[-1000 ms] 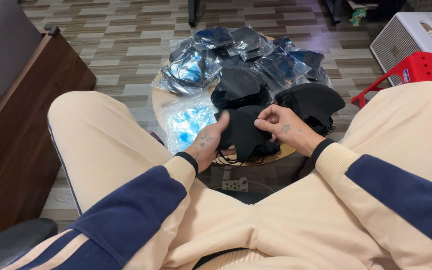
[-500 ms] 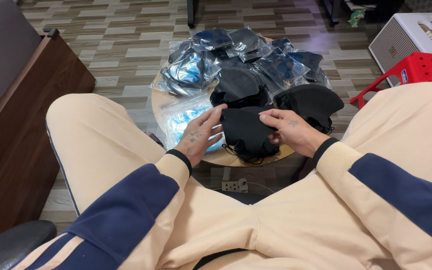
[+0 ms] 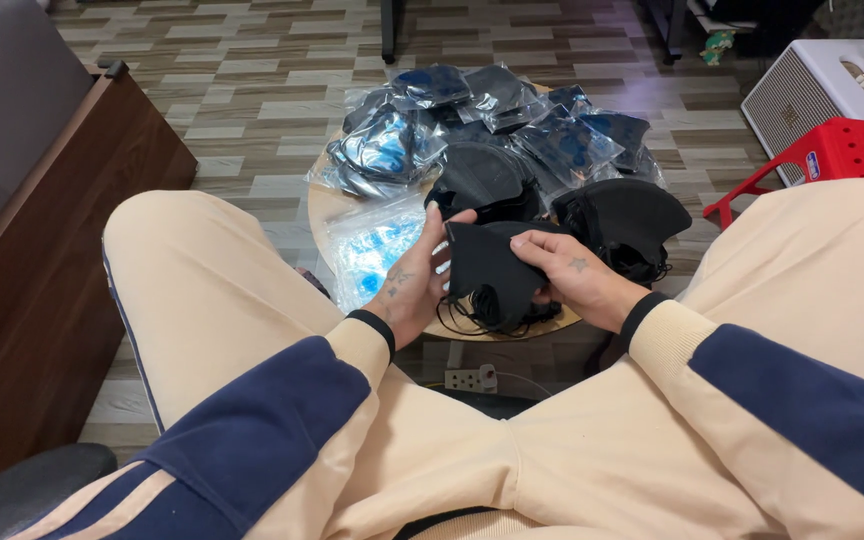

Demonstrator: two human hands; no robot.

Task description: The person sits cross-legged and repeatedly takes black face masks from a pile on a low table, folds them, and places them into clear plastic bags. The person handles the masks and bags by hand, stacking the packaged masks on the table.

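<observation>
Left hand [image 3: 414,285] and right hand [image 3: 570,280] both grip a black face mask [image 3: 487,268] above the round table [image 3: 324,205]; bagged masks [image 3: 512,125] lie at twelve o'clock, loose masks [image 3: 617,215] at two.

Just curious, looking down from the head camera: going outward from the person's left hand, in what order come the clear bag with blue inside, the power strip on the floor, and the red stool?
1. Clear bag with blue inside, just beside the left hand.
2. Power strip, below on the floor.
3. Red stool, far right.
</observation>
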